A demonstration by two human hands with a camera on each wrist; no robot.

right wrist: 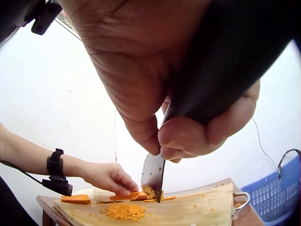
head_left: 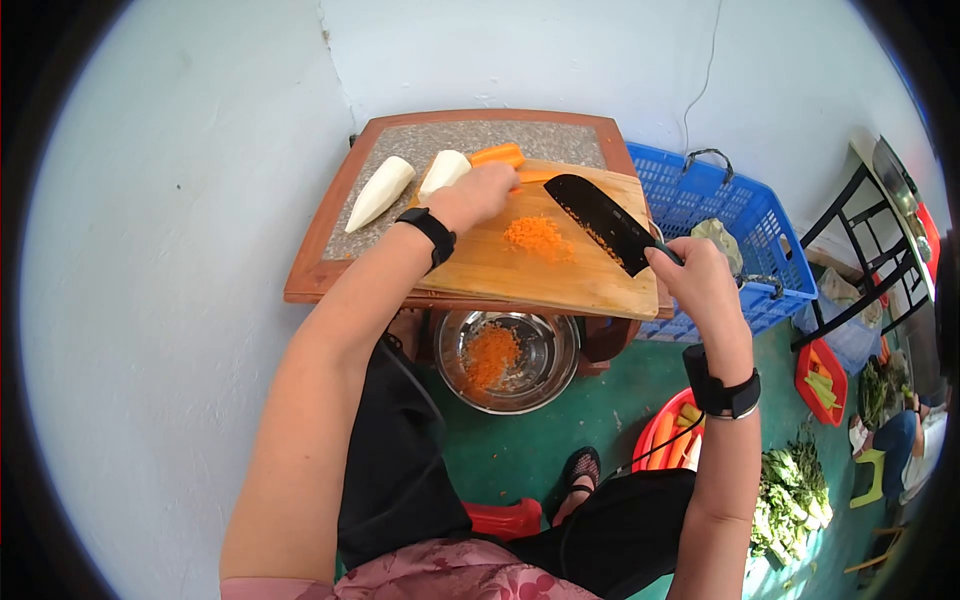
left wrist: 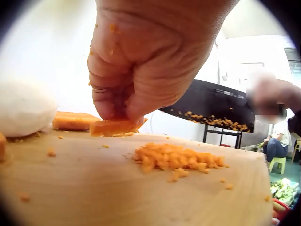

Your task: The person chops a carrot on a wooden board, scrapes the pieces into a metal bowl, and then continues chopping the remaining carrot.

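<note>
My left hand [head_left: 482, 195] pinches a carrot piece [left wrist: 112, 127] between thumb and fingertips, close over the wooden cutting board [head_left: 470, 272]. My right hand [head_left: 706, 282] grips the handle of a black kitchen knife [head_left: 598, 220] at the board's right side. Orange bits stick to the blade, which is tilted over the board. A small heap of finely chopped carrot [head_left: 538, 238] lies mid-board between the hands. Beyond my left hand are a thick carrot chunk [head_left: 497, 155] and a peeled white radish [head_left: 444, 173]. Another white radish [head_left: 381, 194] lies left of the board on the tabletop.
Under the table's front edge stands a steel bowl [head_left: 556, 345] with chopped carrot inside. A blue crate [head_left: 780, 225] adjoins the table's right side. On the floor are a red basin [head_left: 640, 452] of carrots and leafy greens [head_left: 792, 500]. A person sits far right.
</note>
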